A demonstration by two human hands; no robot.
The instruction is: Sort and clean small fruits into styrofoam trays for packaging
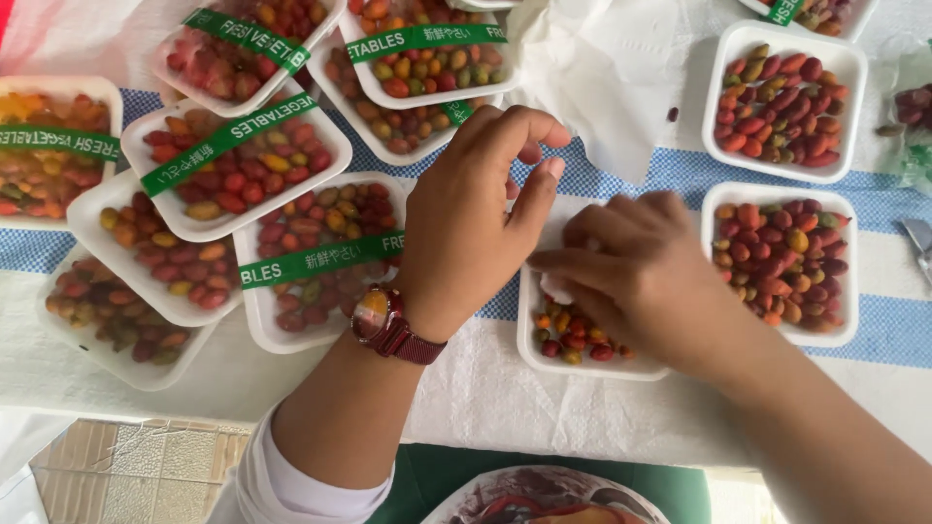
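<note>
Both hovering over a small white tray of red and orange fruits on the table. Left hand loosely curled, pinching nothing visible. Right hand flat over tray, grip hidden, can't tell.

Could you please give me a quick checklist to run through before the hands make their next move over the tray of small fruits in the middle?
1. Middle tray sits flat on the cloth: ok.
2. Fruits are inside that tray, none spilled beside it: ok as far as visible; the hands hide most of it.
3. Right hand is over the tray: ok; what its fingers hold, cannot tell.
4. Left hand is free of things: cannot tell; thumb and fingers are pinched, nothing plainly visible between them.
5. Middle tray wrapped and banded like the left-side trays: not ok, no green band visible on it.
6. Open trays on the right are filled: ok.
</note>
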